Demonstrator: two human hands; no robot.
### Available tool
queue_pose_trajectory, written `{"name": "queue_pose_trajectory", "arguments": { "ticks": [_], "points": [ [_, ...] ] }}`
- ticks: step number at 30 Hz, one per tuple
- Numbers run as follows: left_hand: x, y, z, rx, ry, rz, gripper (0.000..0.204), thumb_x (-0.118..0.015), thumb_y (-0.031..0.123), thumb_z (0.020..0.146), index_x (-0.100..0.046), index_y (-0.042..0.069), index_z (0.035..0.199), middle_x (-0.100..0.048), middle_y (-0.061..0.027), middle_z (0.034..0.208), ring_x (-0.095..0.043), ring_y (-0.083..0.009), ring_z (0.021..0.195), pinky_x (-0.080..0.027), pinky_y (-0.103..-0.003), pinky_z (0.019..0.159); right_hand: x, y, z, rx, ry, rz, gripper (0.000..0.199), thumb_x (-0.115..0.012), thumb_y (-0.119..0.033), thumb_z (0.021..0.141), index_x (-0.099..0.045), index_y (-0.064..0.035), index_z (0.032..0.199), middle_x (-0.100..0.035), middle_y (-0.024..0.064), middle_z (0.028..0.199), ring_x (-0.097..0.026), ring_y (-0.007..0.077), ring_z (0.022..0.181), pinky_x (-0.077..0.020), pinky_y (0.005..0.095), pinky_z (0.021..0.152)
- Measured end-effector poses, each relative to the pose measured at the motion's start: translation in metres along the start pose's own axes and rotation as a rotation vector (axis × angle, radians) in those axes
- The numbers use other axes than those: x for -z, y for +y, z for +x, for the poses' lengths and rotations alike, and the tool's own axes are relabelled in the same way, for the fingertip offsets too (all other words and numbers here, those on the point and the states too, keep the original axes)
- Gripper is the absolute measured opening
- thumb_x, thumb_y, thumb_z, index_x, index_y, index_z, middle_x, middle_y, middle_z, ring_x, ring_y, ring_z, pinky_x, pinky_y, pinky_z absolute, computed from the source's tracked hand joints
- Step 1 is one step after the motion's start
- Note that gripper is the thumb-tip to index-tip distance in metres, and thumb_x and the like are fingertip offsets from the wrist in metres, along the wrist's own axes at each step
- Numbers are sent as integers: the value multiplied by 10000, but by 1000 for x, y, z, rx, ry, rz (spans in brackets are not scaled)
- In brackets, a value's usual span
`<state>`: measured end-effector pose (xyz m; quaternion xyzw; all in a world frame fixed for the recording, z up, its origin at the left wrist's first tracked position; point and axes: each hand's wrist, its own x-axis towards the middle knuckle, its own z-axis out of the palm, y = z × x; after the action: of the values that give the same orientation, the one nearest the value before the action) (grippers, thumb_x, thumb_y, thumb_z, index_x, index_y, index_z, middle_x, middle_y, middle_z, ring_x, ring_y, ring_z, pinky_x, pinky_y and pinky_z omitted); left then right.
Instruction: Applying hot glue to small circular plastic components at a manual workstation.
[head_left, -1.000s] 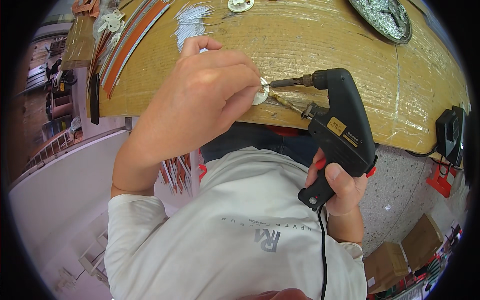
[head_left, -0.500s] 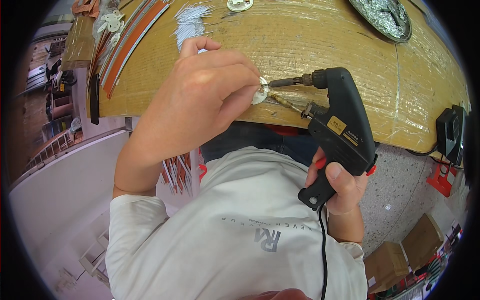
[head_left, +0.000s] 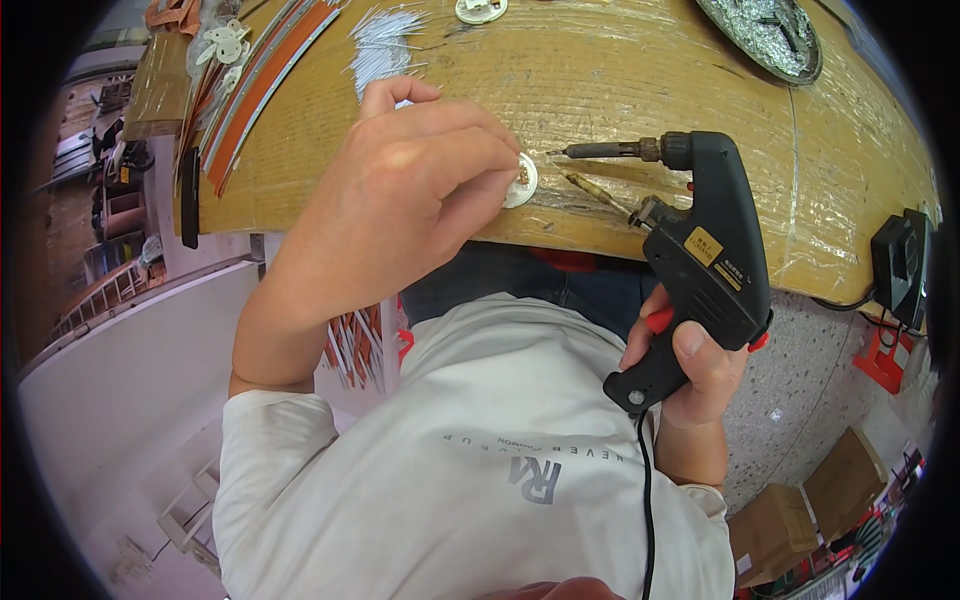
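Now soldering gun (head_left: 700, 250) off white disc (head_left: 520, 181)

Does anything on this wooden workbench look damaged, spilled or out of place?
Nothing looks clearly wrong. The left hand pins a small white round part at the edge of the tape-wrapped wooden bench; the right hand holds a black pistol-grip soldering gun beside it. The bench top looks scuffed.

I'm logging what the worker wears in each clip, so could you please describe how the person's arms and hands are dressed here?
Both hands are bare: no gloves, rings or watch show on the left hand or the right hand. The forearms are bare too. The person wears a white short-sleeved shirt with grey lettering on the chest; the left sleeve ends above the elbow.
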<state>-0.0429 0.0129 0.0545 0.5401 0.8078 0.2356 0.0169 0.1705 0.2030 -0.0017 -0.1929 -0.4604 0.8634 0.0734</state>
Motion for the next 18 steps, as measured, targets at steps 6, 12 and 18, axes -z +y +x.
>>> {"name": "queue_pose_trajectory", "arguments": {
  "ticks": [6, 12, 18],
  "points": [
    [-1, 1, 0, 26, 17, -14, 102, -766, -23, 817, -718, 44, 877, -753, -44, 893, -689, -187, 782, -429, -363, 897, 1, 0, 0, -1, 13, -13, 490, -651, -186, 888, -538, 87, 1279, -645, 210, 1045, -659, 210, 666, -548, 327, 602],
    [3, 2, -6, 63, 16, -78, 317, -815, 52, 783, -727, 40, 1087, -751, -76, 1027, -695, -213, 944, -414, -370, 938, 2, -3, -2, -10, 30, -16, 507, -657, -193, 887, -532, 78, 1297, -639, 215, 1072, -657, 214, 677, -548, 330, 605],
    [-1, 3, -17, 129, 63, -41, 430, -843, 85, 763, -706, 48, 1169, -739, -61, 1081, -673, -208, 1037, -357, -370, 988, -15, -5, 3, 36, 228, -156, 592, -690, -356, 804, -571, 121, 1134, -647, 186, 897, -637, 222, 503, -527, 299, 452]
  ]
}}
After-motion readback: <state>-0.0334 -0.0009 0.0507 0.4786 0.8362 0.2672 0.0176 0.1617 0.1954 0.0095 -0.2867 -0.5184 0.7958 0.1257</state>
